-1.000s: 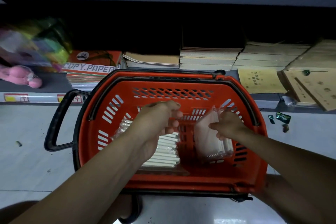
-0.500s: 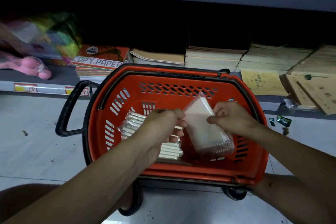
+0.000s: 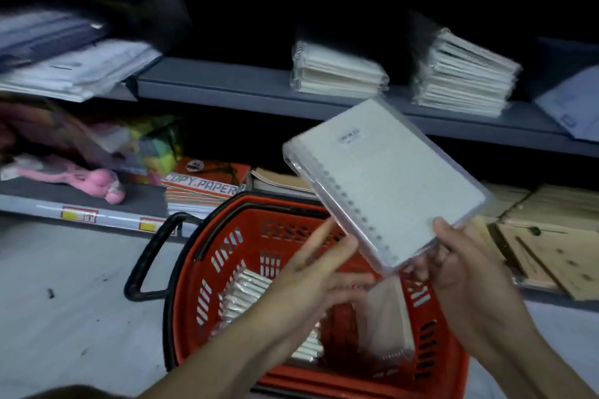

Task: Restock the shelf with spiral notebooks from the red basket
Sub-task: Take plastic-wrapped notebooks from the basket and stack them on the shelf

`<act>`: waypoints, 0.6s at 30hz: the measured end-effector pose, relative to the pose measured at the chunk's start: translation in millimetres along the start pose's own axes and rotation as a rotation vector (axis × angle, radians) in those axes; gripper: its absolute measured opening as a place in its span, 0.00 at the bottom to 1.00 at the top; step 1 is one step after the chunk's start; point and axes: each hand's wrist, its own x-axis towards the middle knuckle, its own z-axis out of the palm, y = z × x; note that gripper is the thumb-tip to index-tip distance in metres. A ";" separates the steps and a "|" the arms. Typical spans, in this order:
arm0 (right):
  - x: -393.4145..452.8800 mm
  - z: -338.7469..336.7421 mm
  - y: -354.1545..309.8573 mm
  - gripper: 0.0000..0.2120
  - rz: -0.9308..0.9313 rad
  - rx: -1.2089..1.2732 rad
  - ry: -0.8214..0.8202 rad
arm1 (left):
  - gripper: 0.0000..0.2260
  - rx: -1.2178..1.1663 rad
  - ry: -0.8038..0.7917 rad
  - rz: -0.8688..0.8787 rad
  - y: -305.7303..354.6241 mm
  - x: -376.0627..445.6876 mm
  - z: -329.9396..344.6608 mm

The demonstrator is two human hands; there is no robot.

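A white spiral notebook (image 3: 385,178) in clear wrap is held up, tilted, above the red basket (image 3: 431,363). My right hand (image 3: 460,272) grips its lower right corner, thumb on top. Beside the notebook's spiral edge, my left hand (image 3: 317,272) has its fingers stretched out; the fingertips are near or touching that edge. More wrapped notebooks (image 3: 246,291) lie in the basket, one (image 3: 389,324) leaning upright. On the grey shelf (image 3: 227,84) behind stand two stacks of spiral notebooks (image 3: 337,74), the taller stack (image 3: 463,74) to the right.
The basket has a black handle (image 3: 152,256) at its left and sits on a pale floor. The lower shelf holds copy paper (image 3: 204,186), a pink toy (image 3: 97,185) and brown exercise books (image 3: 557,236). Paper packs (image 3: 71,65) lie on the upper shelf's left.
The notebook rose out of the basket to shelf height, held by my right hand. My left hand opened and came up beside it. The view tilted up, showing the upper shelf.
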 end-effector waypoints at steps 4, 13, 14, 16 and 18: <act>-4.2 13.8 23.1 0.04 0.081 -0.042 -0.121 | 0.16 -0.027 -0.025 0.160 19.4 0.6 -6.5; 16.7 4.5 10.9 0.23 0.154 0.028 -0.067 | 0.24 0.185 -0.001 0.256 58.0 -1.4 -44.7; 16.4 7.7 10.4 0.24 0.145 0.009 -0.075 | 0.23 0.170 0.045 0.285 61.1 -2.6 -43.1; 15.1 14.7 10.7 0.23 0.124 -0.005 -0.089 | 0.19 0.171 0.167 0.346 65.4 -1.4 -42.5; 14.1 20.4 10.7 0.22 0.099 0.009 -0.068 | 0.20 0.175 0.174 0.350 69.3 1.5 -46.7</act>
